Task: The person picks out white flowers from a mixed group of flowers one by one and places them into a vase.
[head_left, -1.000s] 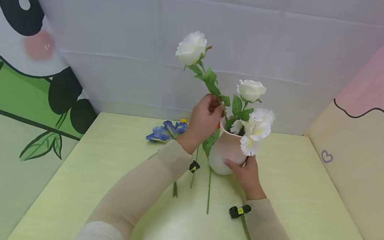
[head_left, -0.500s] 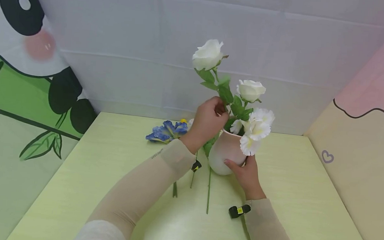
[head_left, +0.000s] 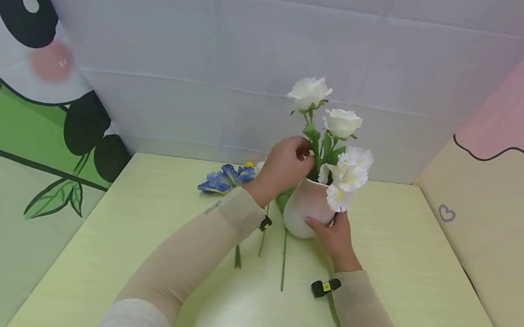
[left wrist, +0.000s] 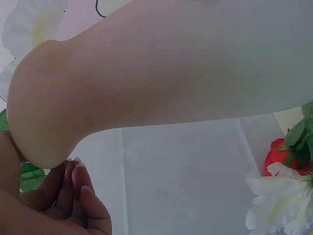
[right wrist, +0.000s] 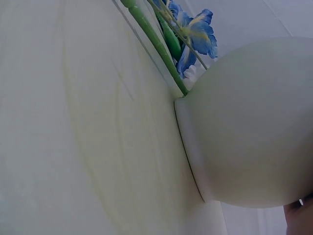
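My left hand (head_left: 284, 167) is at the mouth of a pinkish-white vase (head_left: 306, 208), pinching the stem of a white rose (head_left: 309, 93) that stands nearly upright over the opening. In the left wrist view the curled fingers (left wrist: 80, 196) show beside the vase's rim; the pinched stem is hidden there. A second white rose (head_left: 342, 124) and a ruffled white flower (head_left: 352, 170) stand in the vase, the latter drooping over the rim. My right hand (head_left: 338, 239) grips the vase's lower right side, thumb in front, other fingers hidden behind. The base sits on the table in the right wrist view.
Left of the vase, a blue flower (head_left: 225, 179) lies on the pale table (head_left: 161, 217). Several loose green stems (head_left: 283, 263) point toward the front. A red flower (left wrist: 281, 156) and a white one (left wrist: 276, 196) show in the left wrist view. A pale cloth wall (head_left: 166, 114) rises behind.
The white rose has swung right and down, from a leftward lean to nearly upright over the vase. My left hand moved slightly right with it. The right hand has kept its hold.
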The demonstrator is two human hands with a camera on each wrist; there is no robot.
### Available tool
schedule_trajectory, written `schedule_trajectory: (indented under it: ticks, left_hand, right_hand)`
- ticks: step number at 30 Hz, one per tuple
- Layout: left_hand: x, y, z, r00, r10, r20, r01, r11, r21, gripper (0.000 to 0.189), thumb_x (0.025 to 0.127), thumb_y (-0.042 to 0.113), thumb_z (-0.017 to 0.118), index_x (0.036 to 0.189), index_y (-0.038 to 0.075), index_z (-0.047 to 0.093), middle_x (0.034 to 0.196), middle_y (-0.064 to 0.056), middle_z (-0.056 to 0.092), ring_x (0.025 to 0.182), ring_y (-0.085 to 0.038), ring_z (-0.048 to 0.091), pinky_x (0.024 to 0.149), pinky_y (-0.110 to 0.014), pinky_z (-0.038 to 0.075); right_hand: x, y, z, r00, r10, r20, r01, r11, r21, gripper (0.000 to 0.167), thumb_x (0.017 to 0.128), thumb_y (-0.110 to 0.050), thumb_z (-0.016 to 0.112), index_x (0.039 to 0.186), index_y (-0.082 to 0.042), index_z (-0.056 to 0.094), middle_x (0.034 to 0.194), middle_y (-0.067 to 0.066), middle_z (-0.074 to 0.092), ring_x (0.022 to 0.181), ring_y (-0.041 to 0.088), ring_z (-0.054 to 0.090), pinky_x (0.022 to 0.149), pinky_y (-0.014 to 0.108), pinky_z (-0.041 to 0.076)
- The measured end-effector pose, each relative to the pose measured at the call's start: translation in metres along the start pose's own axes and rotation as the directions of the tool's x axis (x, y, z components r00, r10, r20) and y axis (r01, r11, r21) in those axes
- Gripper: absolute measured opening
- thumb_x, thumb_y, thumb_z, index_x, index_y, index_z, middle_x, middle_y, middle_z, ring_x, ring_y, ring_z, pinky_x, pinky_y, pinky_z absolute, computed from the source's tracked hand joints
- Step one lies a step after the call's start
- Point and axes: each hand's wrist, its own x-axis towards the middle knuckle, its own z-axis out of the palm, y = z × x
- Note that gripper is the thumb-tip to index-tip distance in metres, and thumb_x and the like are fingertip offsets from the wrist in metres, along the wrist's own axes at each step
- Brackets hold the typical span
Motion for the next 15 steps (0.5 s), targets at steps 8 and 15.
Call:
schedule_trajectory:
  ticks: [8, 15]
  left_hand:
    - [0.003, 0.001, 0.0, 0.999, -0.041, -0.018, 0.04, 0.994, -0.098, 0.024, 0.101, 0.018, 0.058, 0.119, 0.006, 0.069, 0.103, -0.002, 0.066, 0.093, -0.016, 0.061, 0.081, -0.03, 0.054]
    - [0.005, 0.001, 0.002, 0.999, -0.05, -0.017, 0.047, 0.992, -0.12, 0.02, 0.1, 0.016, 0.058, 0.114, 0.008, 0.07, 0.101, -0.002, 0.067, 0.092, -0.016, 0.061, 0.08, -0.029, 0.054]
  right_hand:
    - [-0.001, 0.003, -0.001, 1.0, -0.009, -0.003, 0.009, 1.0, -0.013, 0.092, 0.085, -0.013, 0.087, 0.157, -0.012, 0.03, 0.152, 0.012, 0.043, 0.139, 0.029, 0.042, 0.118, 0.05, 0.033]
    - [-0.005, -0.015, 0.0, 1.0, 0.007, 0.003, -0.007, 1.0, -0.016, 0.089, 0.086, -0.01, 0.085, 0.156, -0.007, 0.03, 0.152, 0.016, 0.042, 0.14, 0.031, 0.041, 0.119, 0.051, 0.033]
